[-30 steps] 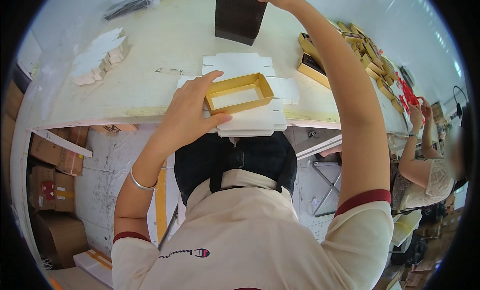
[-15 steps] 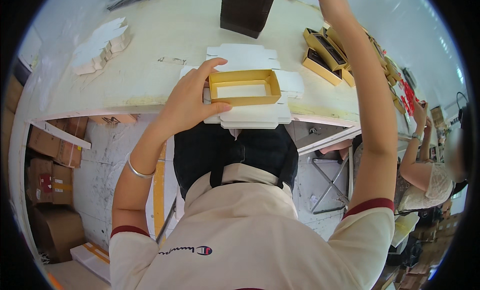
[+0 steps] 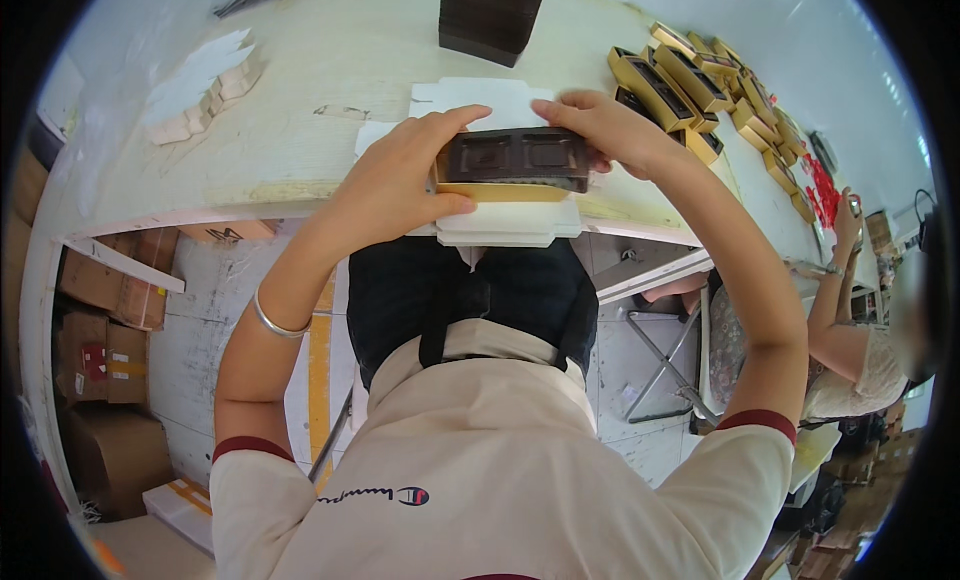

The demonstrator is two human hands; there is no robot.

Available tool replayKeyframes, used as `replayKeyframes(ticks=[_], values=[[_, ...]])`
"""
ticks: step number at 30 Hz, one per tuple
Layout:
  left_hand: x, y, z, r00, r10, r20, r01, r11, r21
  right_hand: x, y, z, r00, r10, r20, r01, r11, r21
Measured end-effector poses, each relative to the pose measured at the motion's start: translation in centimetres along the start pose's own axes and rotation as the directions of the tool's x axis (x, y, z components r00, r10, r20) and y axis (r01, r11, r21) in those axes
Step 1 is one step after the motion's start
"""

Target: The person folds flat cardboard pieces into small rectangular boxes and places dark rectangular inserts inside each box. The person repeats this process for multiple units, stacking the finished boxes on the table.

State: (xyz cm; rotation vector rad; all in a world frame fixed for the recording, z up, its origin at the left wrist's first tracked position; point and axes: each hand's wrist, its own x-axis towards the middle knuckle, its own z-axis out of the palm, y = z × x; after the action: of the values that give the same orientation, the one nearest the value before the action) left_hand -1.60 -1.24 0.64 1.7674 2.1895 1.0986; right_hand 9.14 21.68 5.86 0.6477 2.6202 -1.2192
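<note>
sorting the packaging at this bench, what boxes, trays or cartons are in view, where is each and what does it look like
gold box: bench edge, shallow, left hand grips it
dark tray: on the gold box, brown, moulded, right hand on it
white flats: under the box, die-cut card
dark stack: bench far side, brown block
gold boxes: right of bench, open, dark inside
white pieces: bench left, piled
cartons: floor left, brown
</note>
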Motion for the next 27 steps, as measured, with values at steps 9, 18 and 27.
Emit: replayKeyframes(ticks=[9,18,27], values=[[1.1,-1.8,-1.4,0.991,0.017,0.134,0.004,0.989,-0.15,-3.5,1.8,-0.5,0.797,-0.599,0.073,0.603,0.782,-0.157],[1.5,-0.1,0.6,0.999,0.047,0.017,-0.049,0.976,0.212,-2.4,2.0,2.7,0.486,-0.874,-0.003,0.769,0.429,-0.473],[2.0,1.4,0.8,0.999,0.01,0.035,-0.021,0.939,0.344,-2.7,0.6,1.7,0.611,-0.785,0.102,0.732,0.511,-0.451]])
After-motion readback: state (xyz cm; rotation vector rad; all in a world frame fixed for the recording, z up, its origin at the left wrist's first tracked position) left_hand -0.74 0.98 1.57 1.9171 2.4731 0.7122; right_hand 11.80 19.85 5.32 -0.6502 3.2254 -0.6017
